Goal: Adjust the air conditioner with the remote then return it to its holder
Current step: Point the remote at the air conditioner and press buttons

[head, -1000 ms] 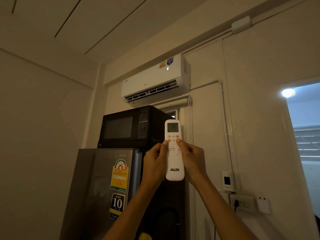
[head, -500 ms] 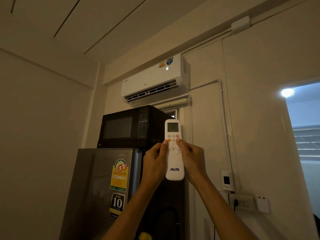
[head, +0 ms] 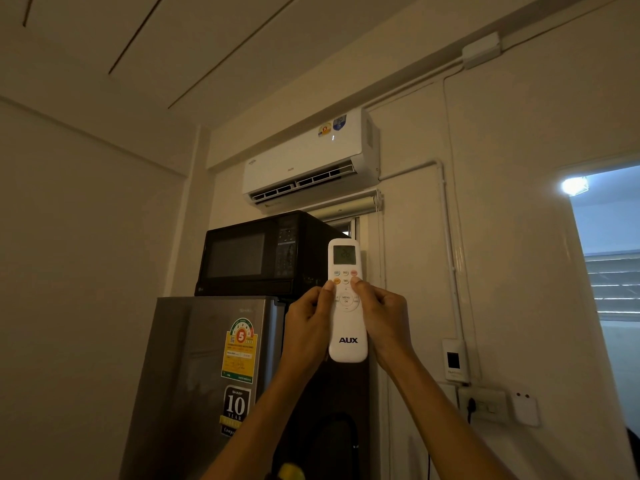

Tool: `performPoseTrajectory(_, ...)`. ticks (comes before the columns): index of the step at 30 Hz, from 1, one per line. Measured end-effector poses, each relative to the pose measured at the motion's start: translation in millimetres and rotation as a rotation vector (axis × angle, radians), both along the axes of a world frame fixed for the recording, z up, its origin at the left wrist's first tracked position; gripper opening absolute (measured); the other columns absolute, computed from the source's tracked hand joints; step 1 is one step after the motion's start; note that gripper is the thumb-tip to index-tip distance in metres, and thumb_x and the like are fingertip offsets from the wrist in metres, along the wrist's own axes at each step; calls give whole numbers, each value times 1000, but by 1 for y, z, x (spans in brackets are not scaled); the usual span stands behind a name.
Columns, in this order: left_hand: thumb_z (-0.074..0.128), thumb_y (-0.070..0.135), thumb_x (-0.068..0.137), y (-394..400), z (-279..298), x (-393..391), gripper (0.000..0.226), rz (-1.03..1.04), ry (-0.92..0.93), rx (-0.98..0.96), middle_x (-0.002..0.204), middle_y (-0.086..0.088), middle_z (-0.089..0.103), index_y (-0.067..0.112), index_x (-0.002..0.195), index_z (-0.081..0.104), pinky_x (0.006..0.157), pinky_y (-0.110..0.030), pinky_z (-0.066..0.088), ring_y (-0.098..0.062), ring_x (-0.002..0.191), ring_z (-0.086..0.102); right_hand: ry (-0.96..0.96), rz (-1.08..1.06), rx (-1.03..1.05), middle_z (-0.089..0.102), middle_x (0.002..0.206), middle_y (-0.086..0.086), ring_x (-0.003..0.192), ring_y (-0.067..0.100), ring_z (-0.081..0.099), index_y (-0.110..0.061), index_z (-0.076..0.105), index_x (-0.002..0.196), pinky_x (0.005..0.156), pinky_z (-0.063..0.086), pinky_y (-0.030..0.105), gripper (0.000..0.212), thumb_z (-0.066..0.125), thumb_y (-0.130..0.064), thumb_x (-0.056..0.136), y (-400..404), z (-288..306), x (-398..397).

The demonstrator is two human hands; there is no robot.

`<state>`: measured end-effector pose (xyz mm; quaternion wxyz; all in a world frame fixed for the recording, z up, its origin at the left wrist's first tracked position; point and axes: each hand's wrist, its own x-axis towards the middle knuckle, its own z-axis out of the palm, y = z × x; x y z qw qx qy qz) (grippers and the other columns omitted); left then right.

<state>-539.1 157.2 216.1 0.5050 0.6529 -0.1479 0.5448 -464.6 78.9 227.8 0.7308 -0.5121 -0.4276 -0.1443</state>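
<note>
I hold a white AUX remote [head: 347,336] upright in both hands, its lit screen at the top. My left hand [head: 306,327] grips its left side with the thumb near the orange button. My right hand [head: 384,323] grips its right side, thumb tip on the buttons just above the round menu pad. The white air conditioner [head: 304,161] hangs high on the wall above the remote, its flap open and a small light on its front. The white remote holder [head: 454,360] is fixed to the wall to the right, below hand height.
A black microwave [head: 256,254] sits on a grey fridge [head: 194,382] at left, close behind my left hand. A wall socket with a plug [head: 483,407] lies under the holder. A bright doorway [head: 609,289] opens at the far right.
The digit lit on the air conditioner's front has changed to a thin single stroke. My hands and the remote have stayed where they were.
</note>
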Motion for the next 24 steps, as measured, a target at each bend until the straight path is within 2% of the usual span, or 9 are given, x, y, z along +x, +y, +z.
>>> performPoseTrajectory(8,41,23,92,-1,0,-2,16,-7,-2,-3,82,0,67,25,85,56,51,-15,54,-5,63,69,-3,-6,3,69,87,0,75,24,70,-30,60,82,68,59,38,7,57,-36,83,0,1,-2)
performPoseTrajectory(19,41,25,92,-3,0,-1,16,1,4,-15,84,-1,67,24,86,56,53,-16,55,-10,66,69,-5,-3,11,68,88,1,72,20,69,-24,62,87,64,58,33,10,57,-33,84,-1,1,-1)
performPoseTrajectory(24,42,22,92,-5,0,-1,16,-6,-2,-19,82,1,67,25,85,56,51,-14,53,-5,63,69,-8,-21,10,67,89,2,71,20,68,-20,62,88,62,57,32,11,58,-29,84,-2,2,0)
